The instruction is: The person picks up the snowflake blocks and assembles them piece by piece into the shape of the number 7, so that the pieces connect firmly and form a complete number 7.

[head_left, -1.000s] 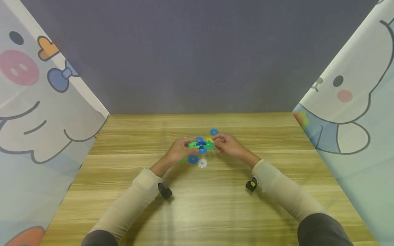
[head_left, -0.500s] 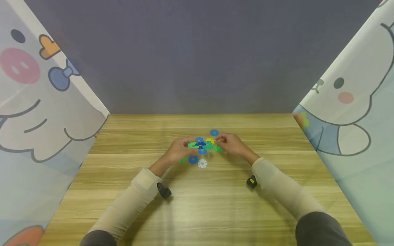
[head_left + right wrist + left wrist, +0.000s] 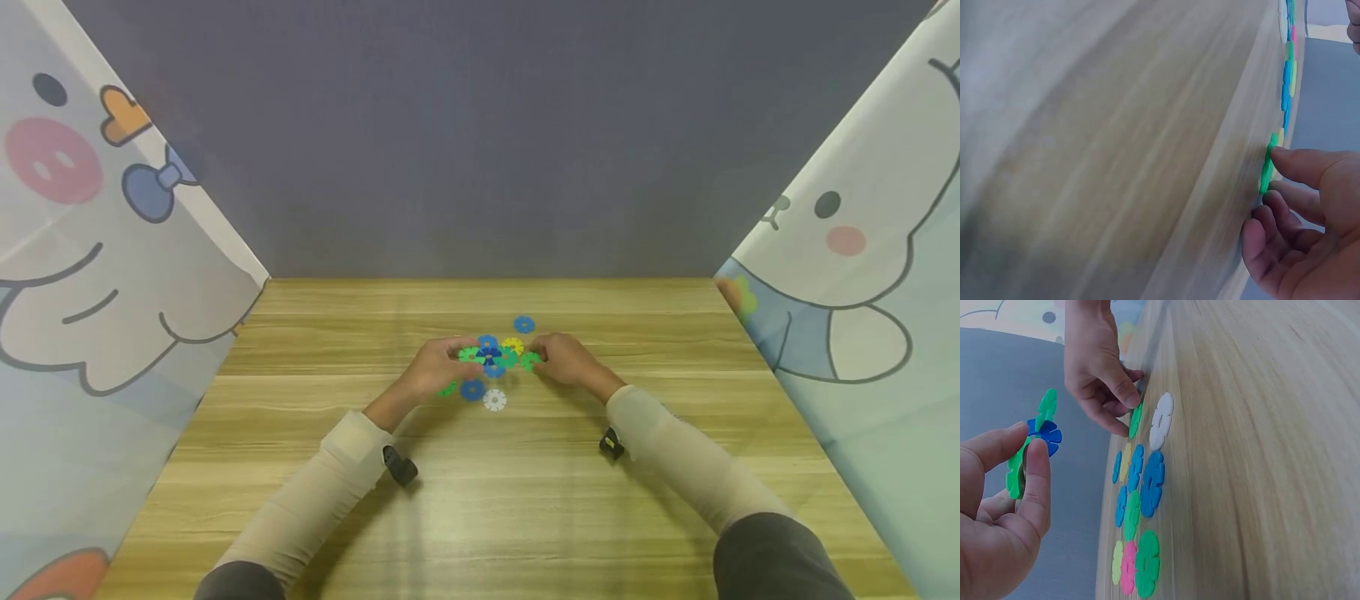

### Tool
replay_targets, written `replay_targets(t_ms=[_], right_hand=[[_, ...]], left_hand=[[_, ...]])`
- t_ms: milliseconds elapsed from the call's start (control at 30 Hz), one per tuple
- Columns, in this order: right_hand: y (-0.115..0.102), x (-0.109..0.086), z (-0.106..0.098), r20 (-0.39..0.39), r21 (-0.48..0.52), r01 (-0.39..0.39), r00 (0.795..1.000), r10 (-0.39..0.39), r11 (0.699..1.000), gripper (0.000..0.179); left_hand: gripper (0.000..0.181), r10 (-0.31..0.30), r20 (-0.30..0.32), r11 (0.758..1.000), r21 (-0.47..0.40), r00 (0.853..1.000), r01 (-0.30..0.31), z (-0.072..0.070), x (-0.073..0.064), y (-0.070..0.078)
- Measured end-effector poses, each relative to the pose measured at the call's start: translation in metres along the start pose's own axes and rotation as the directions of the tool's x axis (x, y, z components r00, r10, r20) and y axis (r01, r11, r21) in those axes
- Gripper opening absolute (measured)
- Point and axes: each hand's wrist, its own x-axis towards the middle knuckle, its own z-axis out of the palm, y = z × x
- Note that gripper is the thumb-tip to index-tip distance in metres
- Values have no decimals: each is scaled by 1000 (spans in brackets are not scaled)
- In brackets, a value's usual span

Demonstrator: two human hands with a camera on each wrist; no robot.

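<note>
My left hand (image 3: 435, 367) is raised over the table, thumb and fingers pinching a joined set of notched plastic flower discs. In the left wrist view a light green disc (image 3: 1015, 475) sits between the fingertips. A dark blue disc (image 3: 1050, 436) is slotted to it, with another green disc (image 3: 1048, 406) on its far side. My right hand (image 3: 567, 360) is down at the tabletop to the right. Its thumb and index finger pinch the edges of a loose green disc (image 3: 1268, 164) on the table. The other fingers are curled beside it.
Loose discs lie on the wooden table (image 3: 480, 500): a white one (image 3: 1161, 420), several blue ones (image 3: 1152, 483), yellow ones (image 3: 1125, 461), a pink one (image 3: 1127, 565) and green ones (image 3: 1147, 565). A grey panel (image 3: 480, 142) stands behind; cartoon-printed walls flank both sides.
My right hand has drawn away from the joined discs, lowered to the table and taken the loose green disc between thumb and finger. The left hand stays almost still with its discs.
</note>
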Motion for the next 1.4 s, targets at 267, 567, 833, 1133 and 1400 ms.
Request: replay_targets(t_ms=[267, 567, 833, 1133, 1400], right_hand=[[-2, -1, -1, 6, 20, -37, 999, 36, 999, 36], [-1, -1, 0, -3, -6, -66, 998, 66, 998, 33], [-2, -5, -1, -25, 27, -44, 999, 45, 999, 31], [0, -10, -4, -35, 22, 9, 999, -8, 1000, 22], [1, -13, -8, -59, 9, 34, 998, -33, 999, 23]], left_hand=[[59, -7, 1, 1000, -1, 1000, 7, 1, 1, 0], [61, -4, 8, 1000, -10, 1000, 4, 2, 0, -1], [61, -13, 6, 1000, -19, 1000, 13, 2, 0, 0], [59, -2, 11, 1000, -12, 1000, 2, 2, 0, 0], [58, -32, 0, 999, -41, 999, 32, 4, 2, 2]])
